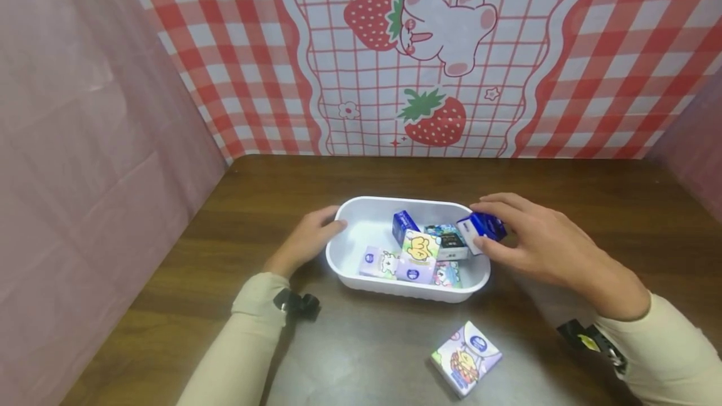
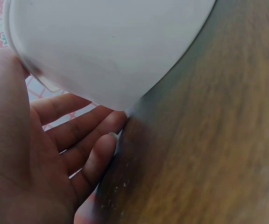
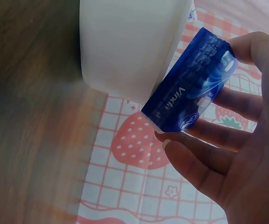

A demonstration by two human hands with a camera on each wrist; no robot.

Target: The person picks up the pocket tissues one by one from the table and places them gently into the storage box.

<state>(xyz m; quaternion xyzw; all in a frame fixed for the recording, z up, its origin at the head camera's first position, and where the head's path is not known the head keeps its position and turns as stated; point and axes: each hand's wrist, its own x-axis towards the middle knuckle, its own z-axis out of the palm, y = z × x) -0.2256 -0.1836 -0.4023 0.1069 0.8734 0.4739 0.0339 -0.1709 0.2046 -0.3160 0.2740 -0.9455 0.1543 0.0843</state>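
Observation:
A white oval plastic basin [image 1: 338, 266] stands on the table with several small tissue packs in it. My left hand [image 1: 307, 237] holds the basin's left end, thumb over the rim and fingers against the outer wall [image 2: 111, 56]. With thumb and fingers my right hand [image 1: 541, 246] grips a dark blue Vinda tissue pack [image 3: 186, 88], tilted at the basin's right rim. Among the packs inside are a blue one [image 1: 404, 225], a yellow-and-lilac one [image 1: 419, 255] on top, and a lilac one [image 1: 372, 262] at the left.
A lilac tissue pack [image 1: 466, 359] lies on the brown wooden table [image 1: 225, 262] in front of the basin. Behind the table hangs a red-and-white checked cloth [image 1: 254, 67] with strawberries. A pale pink curtain [image 1: 101, 143] hangs at the left.

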